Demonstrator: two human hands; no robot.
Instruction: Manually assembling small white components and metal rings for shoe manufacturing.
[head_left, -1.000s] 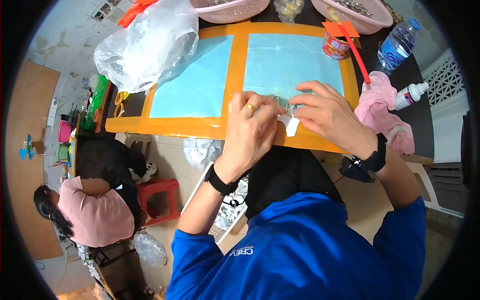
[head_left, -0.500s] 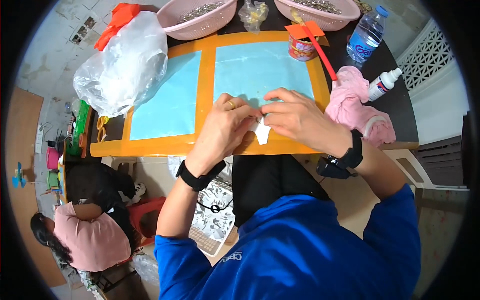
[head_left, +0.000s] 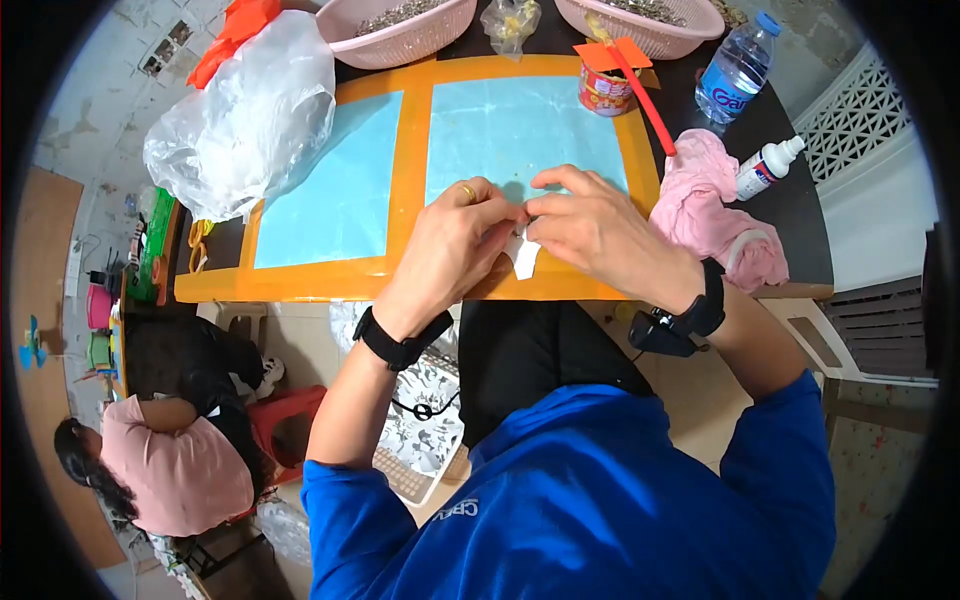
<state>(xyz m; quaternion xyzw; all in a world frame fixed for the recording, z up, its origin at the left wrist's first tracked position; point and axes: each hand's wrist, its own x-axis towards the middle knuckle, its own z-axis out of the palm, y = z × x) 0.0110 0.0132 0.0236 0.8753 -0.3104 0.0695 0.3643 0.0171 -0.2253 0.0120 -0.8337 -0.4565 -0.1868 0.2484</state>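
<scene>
While both bare hands meet low over the near edge of an orange-and-blue mat (head_left: 410, 180), a small white slip (head_left: 523, 262) hangs between them, its lower end pointing toward that edge, right of the mat's middle. The left hand (head_left: 450, 240), a ring on one finger, pinches the slip's upper end; the right hand (head_left: 590, 228) pinches it from the other side, fingertips nearly touching the left's. Whether something tiny is also caught there cannot be told, since the fingers cover it.

Good handling here seems to call for a light pinch, one hand steadying while the other makes small movements, the slip's loose end left flat and uncreased. Keeping low over the mat looks wise, as a dropped piece would land on it. Parting the upper fingers slightly would probably give a better view.

A pink cloth (head_left: 720, 205) lies along the mat's right edge, near the right forearm, so the elbow is best kept in. Beyond the far edge stand two pink baskets (head_left: 395, 45) of small metal pieces.
</scene>
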